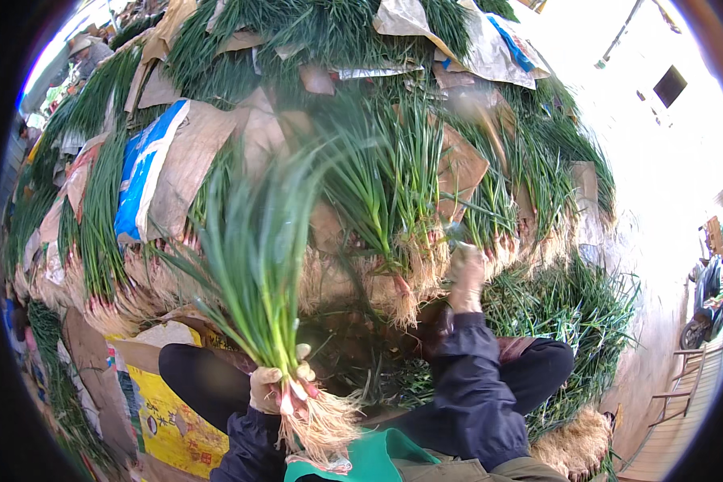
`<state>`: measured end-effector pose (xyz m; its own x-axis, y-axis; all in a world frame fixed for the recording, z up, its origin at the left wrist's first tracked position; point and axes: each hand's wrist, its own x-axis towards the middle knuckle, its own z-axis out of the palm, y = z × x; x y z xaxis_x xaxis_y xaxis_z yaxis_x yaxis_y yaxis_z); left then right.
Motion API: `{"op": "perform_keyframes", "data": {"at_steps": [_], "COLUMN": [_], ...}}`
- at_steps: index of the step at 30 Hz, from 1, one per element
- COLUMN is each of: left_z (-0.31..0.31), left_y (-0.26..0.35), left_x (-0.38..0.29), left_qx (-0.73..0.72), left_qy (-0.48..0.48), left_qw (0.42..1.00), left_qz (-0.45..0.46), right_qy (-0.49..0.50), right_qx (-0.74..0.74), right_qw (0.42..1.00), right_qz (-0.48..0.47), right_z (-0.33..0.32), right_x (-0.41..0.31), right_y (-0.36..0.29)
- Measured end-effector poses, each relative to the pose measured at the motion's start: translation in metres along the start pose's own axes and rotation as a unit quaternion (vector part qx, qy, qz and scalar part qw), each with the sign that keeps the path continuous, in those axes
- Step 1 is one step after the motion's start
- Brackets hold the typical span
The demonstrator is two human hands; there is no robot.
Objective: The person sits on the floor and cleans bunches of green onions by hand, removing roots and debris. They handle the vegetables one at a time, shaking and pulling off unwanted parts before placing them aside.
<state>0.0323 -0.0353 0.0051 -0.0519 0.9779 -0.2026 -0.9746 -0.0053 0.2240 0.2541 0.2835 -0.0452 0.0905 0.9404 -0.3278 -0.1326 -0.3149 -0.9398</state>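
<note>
My left hand point(265, 385), in a pale glove, is closed around a bunch of spring onions point(277, 325). Their pinkish bulbs and long tan roots hang below the fist, while the blurred green leaves fan upward. Ahead and to the right, my right hand point(469, 268) is gloved too and reaches to the front of the stacked spring onions point(419, 181). Blur hides its fingers, so I cannot tell whether they hold anything. Just left of that hand, a few loose spring onions point(400, 289) lie roots down against the root ends of the pile.
Brown paper and woven sacking point(199, 150) lies between layers of the pile. Loose green leaves point(554, 319) are heaped on my right, beside more roots point(572, 443). A yellow printed sack point(181, 422) lies left of my knee. Far right stand a motorbike point(702, 313) and a ladder-like frame point(678, 391). Another person point(87, 54) is far left.
</note>
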Motion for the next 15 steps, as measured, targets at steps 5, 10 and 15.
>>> {"op": "perform_keyframes", "data": {"at_steps": [5,10,15], "left_z": [-0.041,-0.043,-0.017], "left_y": [-0.003,-0.025,-0.025], "left_x": [0.02,0.051,0.047], "left_qx": [0.054,0.058,0.125], "left_qy": [0.095,0.117,0.162], "left_qw": [0.994,0.991,0.979], "left_qz": [0.023,0.001,0.001], "right_qy": [0.165,-0.104,-0.297], "right_qx": [-0.738,-0.465,-0.485], "right_qw": [0.654,0.834,0.774], "right_qz": [-0.007,-0.278,-0.277], "right_z": [-0.102,-0.017,0.038], "right_x": [-0.007,-0.044,-0.015], "right_y": [0.037,0.018,0.026]}}
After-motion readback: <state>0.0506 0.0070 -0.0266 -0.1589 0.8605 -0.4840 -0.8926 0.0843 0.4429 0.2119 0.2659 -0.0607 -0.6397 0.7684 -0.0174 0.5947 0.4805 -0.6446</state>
